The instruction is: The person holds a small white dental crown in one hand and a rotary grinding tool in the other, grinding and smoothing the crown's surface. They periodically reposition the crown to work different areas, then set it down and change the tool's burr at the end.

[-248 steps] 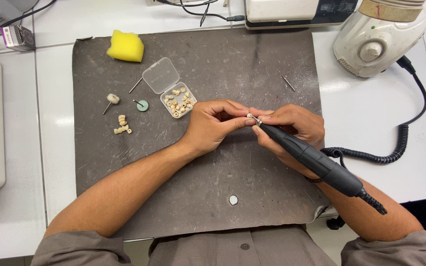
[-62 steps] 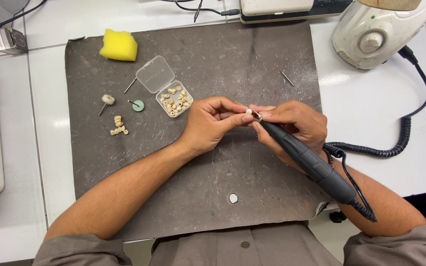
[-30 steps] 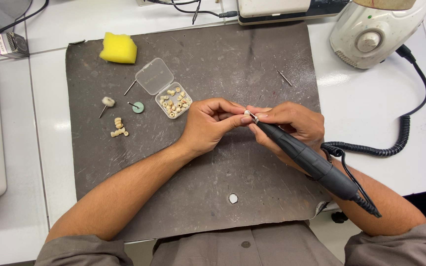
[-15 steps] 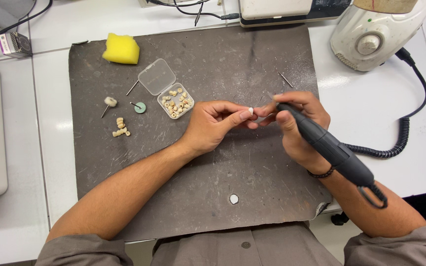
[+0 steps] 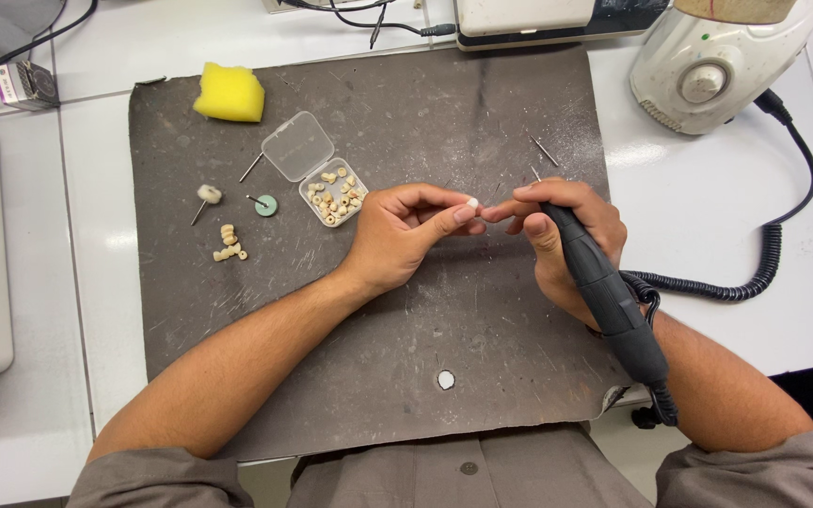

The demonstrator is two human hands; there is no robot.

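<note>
My left hand pinches a tiny white tooth piece between thumb and fingertips over the dark work mat. My right hand grips a black rotary handpiece, its thin tip pointing up and left, a short way off the white piece. The fingertips of both hands nearly touch. A coiled black cord runs from the handpiece to the right.
A small clear open box of tooth pieces lies left of my hands, with a green disc, a felt-tipped bur, a short tooth row and a yellow sponge. Two loose burs and a white motor unit sit upper right.
The right hand swung the handpiece tip away from the white piece and upward; earlier the tip rested against the piece. The left hand kept its pinch.
</note>
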